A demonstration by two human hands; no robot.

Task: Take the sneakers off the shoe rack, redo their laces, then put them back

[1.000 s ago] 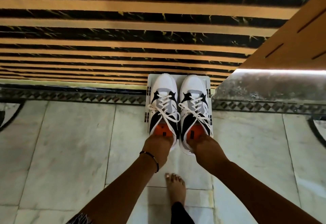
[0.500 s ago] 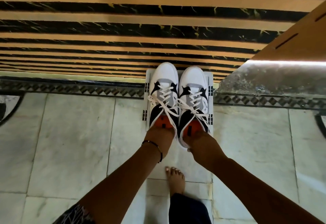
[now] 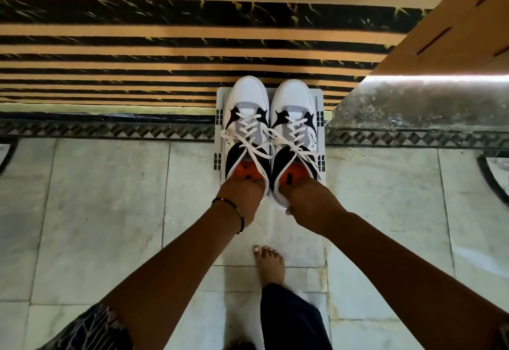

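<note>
- While both sneakers sit side by side on a white rack [image 3: 321, 107], toes pointing away from the person, the left sneaker [image 3: 246, 118] and the right sneaker [image 3: 294, 120] touch along their inner sides.
- White laces [image 3: 254, 132] cross each tongue and trail loose over the black side panels; orange lining shows at both heel openings.
- Left hand [image 3: 241, 198], a dark bracelet [image 3: 234, 214] at its wrist, has its fingers curled into the heel opening of the left sneaker, gripping it.
- Right hand [image 3: 308, 200] grips the heel of the right sneaker likewise, fingers tucked inside.
- Rack rests at the foot of striped black-and-tan stairs [image 3: 165, 46], on a pale tiled floor [image 3: 96, 211].
- One bare foot [image 3: 268, 262] stands on the floor below the hands.
- At right, a wooden panel [image 3: 454, 32] slants across the corner.
</note>
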